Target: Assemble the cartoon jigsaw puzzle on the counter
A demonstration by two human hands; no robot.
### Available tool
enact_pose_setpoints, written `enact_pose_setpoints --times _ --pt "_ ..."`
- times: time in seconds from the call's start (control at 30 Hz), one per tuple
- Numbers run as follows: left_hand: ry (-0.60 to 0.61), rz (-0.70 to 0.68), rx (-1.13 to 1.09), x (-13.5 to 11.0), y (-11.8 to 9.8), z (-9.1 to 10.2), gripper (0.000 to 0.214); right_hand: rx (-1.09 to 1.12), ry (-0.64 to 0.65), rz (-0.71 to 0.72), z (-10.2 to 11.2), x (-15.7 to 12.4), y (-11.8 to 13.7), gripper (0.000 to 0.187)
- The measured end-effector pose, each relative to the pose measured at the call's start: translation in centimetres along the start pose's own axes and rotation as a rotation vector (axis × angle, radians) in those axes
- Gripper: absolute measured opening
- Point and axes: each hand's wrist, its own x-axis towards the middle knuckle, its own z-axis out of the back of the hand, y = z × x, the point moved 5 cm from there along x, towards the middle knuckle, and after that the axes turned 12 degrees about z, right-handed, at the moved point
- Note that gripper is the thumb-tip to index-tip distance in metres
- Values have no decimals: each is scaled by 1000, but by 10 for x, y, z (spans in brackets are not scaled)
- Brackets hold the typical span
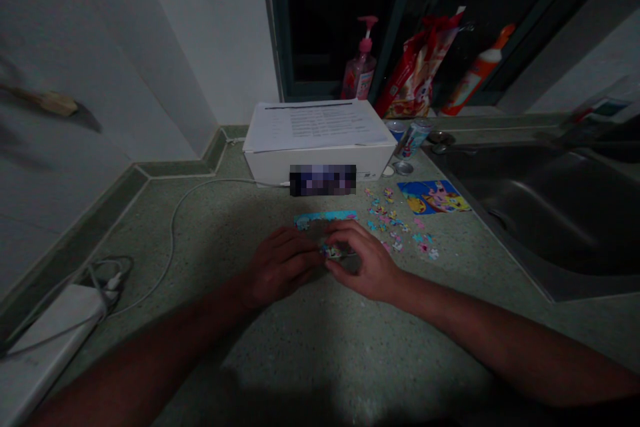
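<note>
A small cluster of jigsaw puzzle pieces [333, 251] lies low over the counter between my two hands. My left hand [285, 267], palm down with fingers bent together, meets its left side. Thumb and fingers of my right hand [367, 261] curve around the cluster from the right. The fingers partly cover these pieces. Just beyond my hands is a joined turquoise puzzle strip [326, 217], its lower part hidden. Loose puzzle pieces [393, 219] are scattered to the right, near a colourful cartoon picture card [434, 197].
A white box [320, 159] with printed paper on top stands behind, a phone-like pixelated object [323, 180] against its front. A white cable [173, 233] crosses the left side to a power strip [55, 340]. At right are a can [414, 139] and a metal sink [550, 213].
</note>
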Motion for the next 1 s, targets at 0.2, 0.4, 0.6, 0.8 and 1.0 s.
enact_pose_setpoints --times 0.2,0.4,0.6,0.8,1.0 --pt "-1 49 26 1 2 -2 8 -27 -4 1 1 0 -1 27" --pt "15 91 10 1 3 -3 11 -71 -2 29 0 1 1 28" --pt "41 85 -4 2 3 -4 14 -92 11 21 0 0 1 26" --pt "35 89 9 3 4 -5 14 -112 18 20 1 1 1 25" --pt "40 85 10 1 6 -5 14 -124 21 21 1 2 1 25"
